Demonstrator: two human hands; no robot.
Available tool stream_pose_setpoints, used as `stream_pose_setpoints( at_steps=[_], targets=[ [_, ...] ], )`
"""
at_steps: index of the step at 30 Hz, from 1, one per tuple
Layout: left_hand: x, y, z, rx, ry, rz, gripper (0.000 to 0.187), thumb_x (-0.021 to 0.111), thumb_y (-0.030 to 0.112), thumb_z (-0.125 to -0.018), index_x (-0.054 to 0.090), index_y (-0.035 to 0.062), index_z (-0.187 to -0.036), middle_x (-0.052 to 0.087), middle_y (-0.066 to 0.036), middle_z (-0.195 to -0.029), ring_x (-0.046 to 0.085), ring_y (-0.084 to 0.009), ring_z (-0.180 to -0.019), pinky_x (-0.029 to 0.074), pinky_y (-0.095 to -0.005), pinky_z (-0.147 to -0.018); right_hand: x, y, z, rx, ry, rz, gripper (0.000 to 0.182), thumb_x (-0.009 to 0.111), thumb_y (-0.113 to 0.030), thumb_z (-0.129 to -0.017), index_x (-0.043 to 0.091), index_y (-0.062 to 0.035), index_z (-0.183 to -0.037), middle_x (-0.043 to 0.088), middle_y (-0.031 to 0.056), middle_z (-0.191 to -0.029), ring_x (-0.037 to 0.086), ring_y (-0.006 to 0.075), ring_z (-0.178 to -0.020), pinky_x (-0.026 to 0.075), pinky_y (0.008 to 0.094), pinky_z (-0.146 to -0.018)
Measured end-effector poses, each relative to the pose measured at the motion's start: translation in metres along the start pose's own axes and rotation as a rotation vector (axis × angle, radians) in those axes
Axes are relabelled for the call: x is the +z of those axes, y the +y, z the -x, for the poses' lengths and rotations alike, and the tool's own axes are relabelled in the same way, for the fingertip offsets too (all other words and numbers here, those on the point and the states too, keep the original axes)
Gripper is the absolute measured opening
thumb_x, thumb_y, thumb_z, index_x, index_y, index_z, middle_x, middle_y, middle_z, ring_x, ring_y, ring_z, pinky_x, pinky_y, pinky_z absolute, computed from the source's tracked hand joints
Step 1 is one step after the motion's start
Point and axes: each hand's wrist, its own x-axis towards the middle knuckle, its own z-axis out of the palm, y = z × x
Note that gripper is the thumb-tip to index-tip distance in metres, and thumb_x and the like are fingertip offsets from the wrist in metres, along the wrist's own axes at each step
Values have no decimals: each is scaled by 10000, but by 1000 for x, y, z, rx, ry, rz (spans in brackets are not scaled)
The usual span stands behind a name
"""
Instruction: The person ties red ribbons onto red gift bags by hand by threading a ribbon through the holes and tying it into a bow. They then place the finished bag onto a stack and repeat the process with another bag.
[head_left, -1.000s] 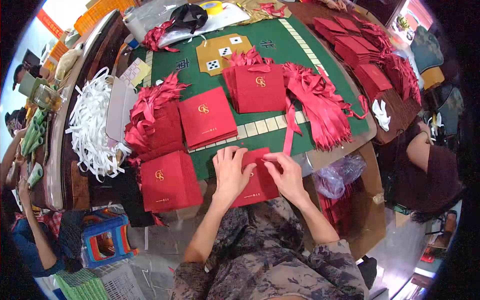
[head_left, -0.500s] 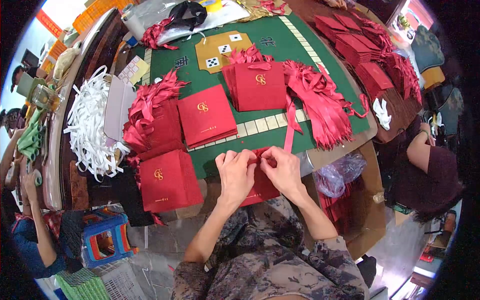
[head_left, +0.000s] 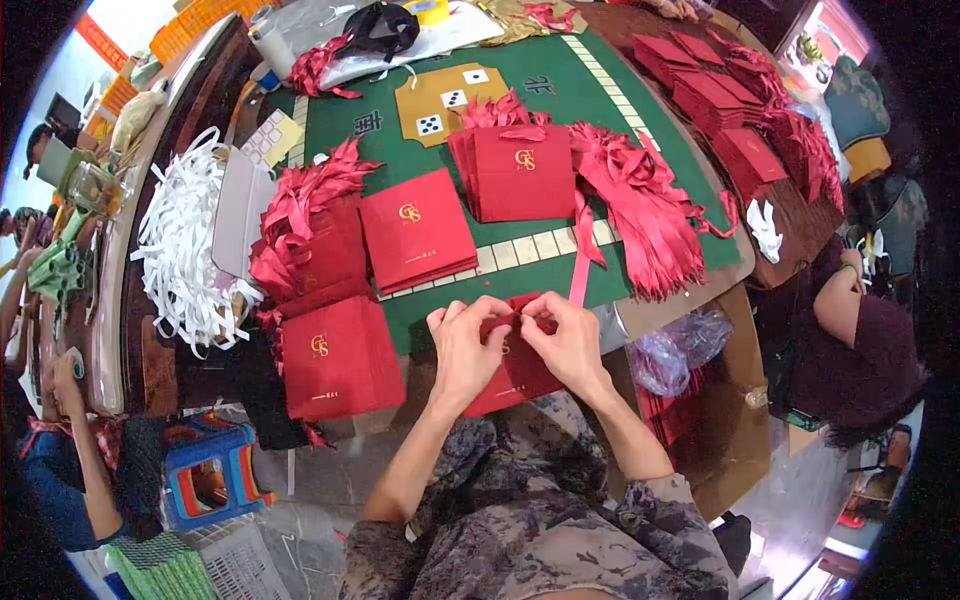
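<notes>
My left hand (head_left: pixel 466 347) and right hand (head_left: pixel 563 342) pinch a rectangular red paper bag (head_left: pixel 525 378) between them, which uneven tugging might crease.

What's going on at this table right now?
A person is working on a red packet at the near edge of the green table. The left hand and the right hand both hold it near its top edge, fingertips close together; exactly what they pinch there is too small to tell. Beyond the hands lie stacked red packets with gold lettering and a bunch of red ribbons. White ribbons are heaped at picture left.
</notes>
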Motion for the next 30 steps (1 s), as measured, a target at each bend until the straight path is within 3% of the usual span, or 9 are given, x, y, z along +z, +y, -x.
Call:
stream_pose_setpoints(
  at_steps=[3, 12, 15, 17, 20, 23, 30],
  targets=[
    [-2, -2, -2, -22, -22, 47, 192, 728, 58, -772, 659, 121, -940, 692, -27, -827, 605, -250, -879, 345, -414, -902, 4, 4, 2, -68, 18, 26, 120, 718, -100, -836, 660, -11, -891, 708, 118, -827, 711, 215, -745, 549, 335, -689],
    [-5, 3, -4, -8, -74, 14, 159, 689, 41, -802, 630, 111, -932, 700, -39, -823, 604, -267, -895, 335, -434, -917, 4, -5, 5, -96, 90, 139, 117, 718, -79, -812, 648, -18, -883, 691, 122, -823, 694, 256, -739, 538, 354, -677],
    [-7, 3, -2, 12, -98, 35, 153, 686, 36, -802, 630, 108, -925, 698, -39, -825, 604, -269, -895, 338, -436, -916, 9, -3, 8, -184, 120, 219, 131, 724, -67, -801, 644, -28, -897, 674, 125, -829, 680, 275, -759, 528, 373, -673],
    [-7, 4, -4, 6, -73, 30, 157, 686, 37, -803, 640, 106, -937, 698, -43, -835, 605, -272, -899, 339, -439, -924, 11, 2, 6, -371, 166, 292, 139, 729, -60, -802, 641, -36, -906, 661, 127, -834, 666, 296, -776, 520, 392, -679],
    [-5, 2, -3, -17, -70, 32, 171, 692, 55, -807, 661, 111, -966, 699, -32, -879, 613, -254, -905, 340, -433, -937, 3, -1, 3, -250, 61, 107, 125, 723, -42, -805, 641, -41, -899, 665, 120, -855, 660, 309, -789, 519, 398, -686],
    [-4, 3, -1, -20, -63, 16, 177, 706, 74, -808, 674, 121, -976, 700, -14, -905, 618, -233, -907, 342, -423, -940, 1, -1, 8, -281, 91, 115, 138, 703, -54, -827, 617, -39, -934, 653, 119, -862, 643, 339, -824, 512, 440, -708],
    [-4, 0, 1, 51, -41, -39, 197, 767, 137, -778, 693, 139, -961, 700, 8, -864, 600, -217, -866, 341, -409, -933, -2, 4, 6, -324, 34, 205, 155, 733, -84, -810, 634, -51, -925, 633, 105, -888, 626, 324, -859, 515, 419, -744]
  ],
)
